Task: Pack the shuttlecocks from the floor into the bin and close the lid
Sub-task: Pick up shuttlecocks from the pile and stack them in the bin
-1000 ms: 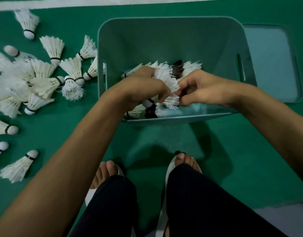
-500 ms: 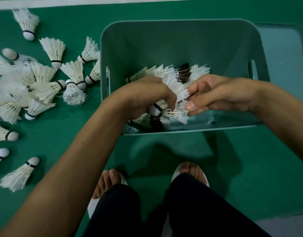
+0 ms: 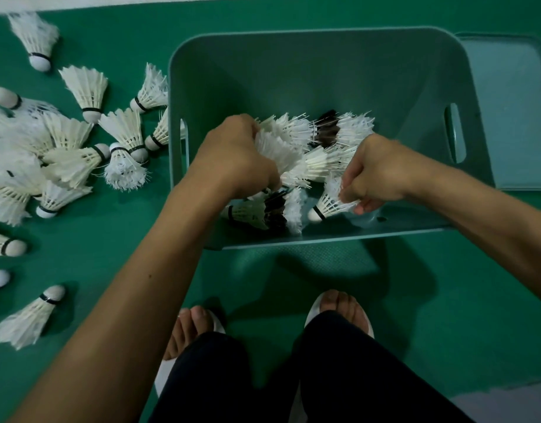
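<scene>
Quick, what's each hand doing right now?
Left hand: grips a shuttlecock bunch in the bin.
Right hand: pinches a single shuttlecock.

Matt smooth plastic bin (image 3: 293, 71), feathered shuttlecocks (image 3: 86, 87) with smooth rounded tips, finely textured green floor (image 3: 324, 264).

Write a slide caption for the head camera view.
Left hand and right hand grip white shuttlecocks inside the teal bin; loose shuttlecocks lie on the green floor.
</scene>
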{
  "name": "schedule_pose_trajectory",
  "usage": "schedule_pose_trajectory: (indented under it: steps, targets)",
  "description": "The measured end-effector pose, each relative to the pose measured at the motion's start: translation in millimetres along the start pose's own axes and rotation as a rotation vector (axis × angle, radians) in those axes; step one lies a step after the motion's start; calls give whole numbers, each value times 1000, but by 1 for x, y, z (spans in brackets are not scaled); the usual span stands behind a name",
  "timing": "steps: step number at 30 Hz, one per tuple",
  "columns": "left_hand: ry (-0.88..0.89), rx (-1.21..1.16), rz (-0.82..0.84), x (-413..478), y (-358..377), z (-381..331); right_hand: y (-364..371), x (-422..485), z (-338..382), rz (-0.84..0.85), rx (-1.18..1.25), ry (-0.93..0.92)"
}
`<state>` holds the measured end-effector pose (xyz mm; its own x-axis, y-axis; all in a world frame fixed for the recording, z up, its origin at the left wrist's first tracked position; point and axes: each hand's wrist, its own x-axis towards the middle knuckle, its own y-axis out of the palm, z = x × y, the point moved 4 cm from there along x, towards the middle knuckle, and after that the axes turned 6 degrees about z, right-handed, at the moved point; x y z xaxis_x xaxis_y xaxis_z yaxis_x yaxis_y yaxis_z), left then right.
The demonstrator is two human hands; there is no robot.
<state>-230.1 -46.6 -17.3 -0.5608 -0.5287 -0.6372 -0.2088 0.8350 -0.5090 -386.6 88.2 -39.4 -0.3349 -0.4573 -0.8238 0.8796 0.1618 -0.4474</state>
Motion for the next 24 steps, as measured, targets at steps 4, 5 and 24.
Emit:
schedule_pose_trajectory:
  steps: [4, 5, 24]
  targets:
    - [-47, 105, -4, 2, 4, 5, 16, 6, 9, 105, 108, 8]
    - [-55, 124, 4, 2, 6, 6, 21, 7, 12, 159, 127, 8]
    - [215, 267, 0, -17, 31, -40, -18, -46, 21, 31, 116, -392]
